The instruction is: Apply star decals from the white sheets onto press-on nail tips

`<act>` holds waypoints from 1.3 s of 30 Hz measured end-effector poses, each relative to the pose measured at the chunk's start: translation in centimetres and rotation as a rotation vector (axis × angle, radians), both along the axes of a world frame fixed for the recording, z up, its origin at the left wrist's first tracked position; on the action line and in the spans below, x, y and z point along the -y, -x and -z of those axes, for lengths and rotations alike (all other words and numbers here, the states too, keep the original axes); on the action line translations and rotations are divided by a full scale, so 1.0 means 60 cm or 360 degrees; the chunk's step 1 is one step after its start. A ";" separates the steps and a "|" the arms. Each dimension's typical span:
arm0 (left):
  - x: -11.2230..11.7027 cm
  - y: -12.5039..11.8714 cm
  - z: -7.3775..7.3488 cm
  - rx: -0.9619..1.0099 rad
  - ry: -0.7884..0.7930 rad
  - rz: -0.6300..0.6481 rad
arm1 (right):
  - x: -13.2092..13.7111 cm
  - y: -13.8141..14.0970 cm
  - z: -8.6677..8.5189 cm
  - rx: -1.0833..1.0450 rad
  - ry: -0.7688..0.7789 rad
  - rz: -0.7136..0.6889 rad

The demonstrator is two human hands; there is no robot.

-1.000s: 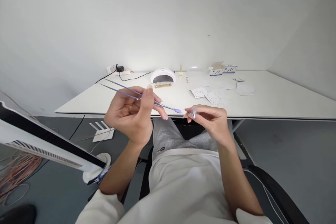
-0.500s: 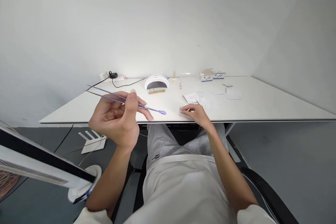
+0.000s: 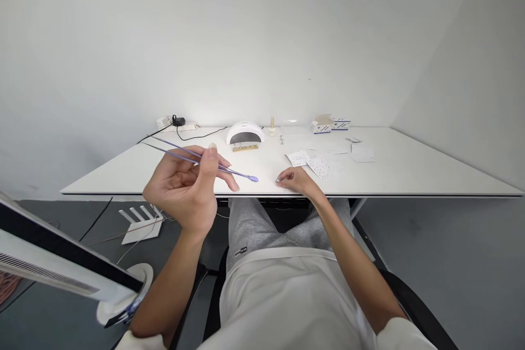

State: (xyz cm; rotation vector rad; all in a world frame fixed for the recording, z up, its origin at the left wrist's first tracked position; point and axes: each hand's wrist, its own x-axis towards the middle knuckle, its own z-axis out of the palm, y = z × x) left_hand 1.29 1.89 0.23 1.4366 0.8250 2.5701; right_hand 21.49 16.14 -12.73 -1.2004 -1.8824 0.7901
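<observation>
Pinching purple brushes [image 3: 192, 152], left hand [image 3: 186, 188] clamped; right hand [image 3: 296, 180] fingertips together on table [image 3: 410, 172].

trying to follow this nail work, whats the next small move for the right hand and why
Probably lift the right hand from the table edge back toward the purple brush tip. The left hand holds the purple brushes raised, tip pointing at the right fingers.

Two hands: left [image 3: 186, 191], right [image 3: 296, 180]; two thin purple sticks [image 3: 197, 156]; one white lamp [image 3: 245, 133]; one small bottle [image 3: 271, 126]; two small boxes [image 3: 328, 125]; one counter [image 3: 410, 175]
</observation>
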 end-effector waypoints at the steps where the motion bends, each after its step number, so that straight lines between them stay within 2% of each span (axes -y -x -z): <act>1: 0.000 0.000 0.000 -0.0003 0.0006 -0.0005 | -0.001 0.000 0.000 0.0004 0.0004 0.0008; 9: 0.000 0.002 -0.002 -0.0005 -0.0017 -0.0046 | 0.002 -0.001 -0.008 -0.0023 0.0027 0.0049; 14: 0.001 0.002 -0.003 0.0006 0.0017 -0.0098 | 0.001 -0.003 -0.004 -0.0067 0.0035 0.0055; 24: -0.002 0.000 -0.008 0.0021 -0.0083 -0.0110 | 0.004 -0.016 0.000 -0.0091 0.0030 0.0022; 29: -0.003 0.009 -0.007 0.0021 -0.0025 -0.0122 | 0.022 -0.029 -0.021 -0.0123 0.0032 -0.0111; 32: -0.003 0.013 -0.006 0.0001 -0.0049 -0.0072 | 0.037 -0.062 -0.043 -0.0153 0.0023 -0.0143; 35: -0.007 0.012 -0.006 -0.0034 -0.0060 -0.0024 | 0.042 -0.121 -0.064 -0.0177 -0.0023 0.0027; 39: -0.015 0.010 -0.006 -0.0078 -0.0017 0.0029 | 0.029 -0.210 -0.076 -0.0087 -0.0048 0.0564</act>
